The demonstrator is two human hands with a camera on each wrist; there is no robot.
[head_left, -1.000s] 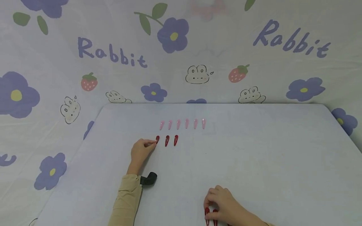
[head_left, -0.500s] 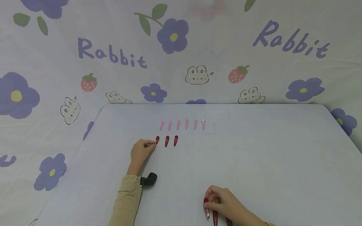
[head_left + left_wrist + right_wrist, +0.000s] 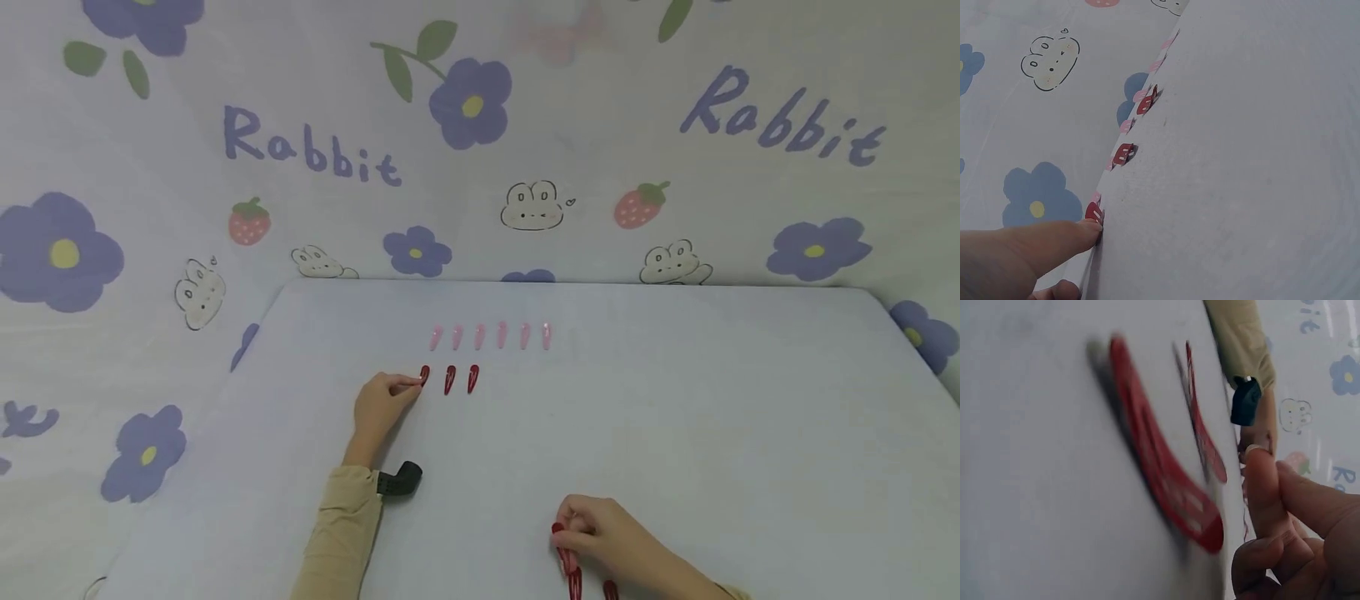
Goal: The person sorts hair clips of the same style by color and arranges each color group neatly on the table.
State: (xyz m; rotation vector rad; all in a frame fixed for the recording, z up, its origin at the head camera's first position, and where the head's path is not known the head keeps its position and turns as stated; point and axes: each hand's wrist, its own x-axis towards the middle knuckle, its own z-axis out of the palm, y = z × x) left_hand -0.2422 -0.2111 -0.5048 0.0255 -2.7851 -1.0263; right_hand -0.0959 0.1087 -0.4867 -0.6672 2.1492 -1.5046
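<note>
In the head view my left hand pinches the leftmost red hair clip of a short row. Two more red snap clips lie to its right. A finger covers part of the held clip in the left wrist view. Close to the front, my right hand holds another red hair clip between thumb and fingers, tilted. Below that hand lie a red clip and a second one, partly cut off by the frame. Both appear large in the right wrist view.
Behind the red row runs a row of several pink hair clips. All lie on a white table. A printed cloth with flowers and rabbits hangs at the back. A black wrist camera juts from the left sleeve.
My right hand has picked up a red clip from the front group and tilted it. The left hand stays at its clip. The head view has shifted slightly.
</note>
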